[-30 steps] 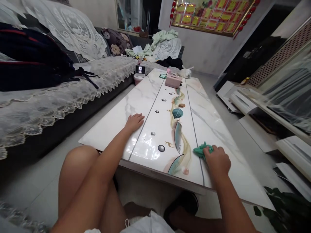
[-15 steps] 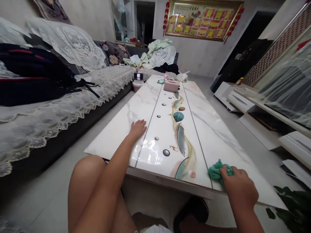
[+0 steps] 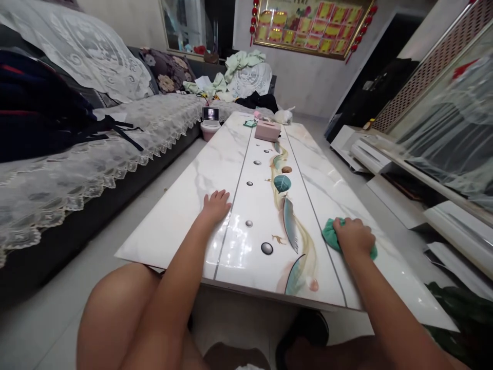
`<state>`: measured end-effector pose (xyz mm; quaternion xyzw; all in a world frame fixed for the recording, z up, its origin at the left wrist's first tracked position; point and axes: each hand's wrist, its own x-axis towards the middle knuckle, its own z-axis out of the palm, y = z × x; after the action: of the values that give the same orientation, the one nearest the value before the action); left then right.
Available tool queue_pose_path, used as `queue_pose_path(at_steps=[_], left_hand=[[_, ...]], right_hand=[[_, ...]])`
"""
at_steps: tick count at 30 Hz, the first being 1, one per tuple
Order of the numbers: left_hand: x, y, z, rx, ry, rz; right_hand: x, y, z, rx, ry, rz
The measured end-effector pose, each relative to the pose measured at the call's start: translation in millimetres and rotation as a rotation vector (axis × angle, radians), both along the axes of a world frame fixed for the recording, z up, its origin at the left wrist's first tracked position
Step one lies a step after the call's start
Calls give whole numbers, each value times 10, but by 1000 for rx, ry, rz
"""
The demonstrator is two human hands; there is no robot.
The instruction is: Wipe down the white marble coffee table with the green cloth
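Note:
A long white marble-patterned table (image 3: 173,221) stretches away in front of me, with a printed band of leaves and grey dots along its middle. My left hand (image 3: 216,205) lies flat on the left part of the tabletop, fingers spread and holding nothing. On the right part, my right hand (image 3: 355,237) is closed over a bunched green cloth (image 3: 330,234) and presses it against the surface. Some of the cloth shows on both sides of the fingers; the rest is hidden under the hand.
At the table's far end stand a pink box (image 3: 267,131), a small green packet (image 3: 250,123) and a white plastic bag (image 3: 284,117). A lace-covered sofa (image 3: 154,128) with a dark backpack (image 3: 42,108) runs along the left. White cabinets (image 3: 454,226) line the right, near a plant (image 3: 450,303).
My right hand has slid the green cloth forward and slightly left, away from the near edge. My left hand stays at nearly the same place. The whole view has shifted a little.

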<state>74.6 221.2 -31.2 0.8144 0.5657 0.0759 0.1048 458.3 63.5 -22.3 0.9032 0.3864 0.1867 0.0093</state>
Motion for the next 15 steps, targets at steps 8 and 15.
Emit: queue_pose_path(at_steps=[8,15], left_hand=[[-10,20,31,-31,34,-13],[-49,51,47,-84,77,-11]], right_hand=[[162,814,13,55,93,40],[371,1442,35,114,238,-69]])
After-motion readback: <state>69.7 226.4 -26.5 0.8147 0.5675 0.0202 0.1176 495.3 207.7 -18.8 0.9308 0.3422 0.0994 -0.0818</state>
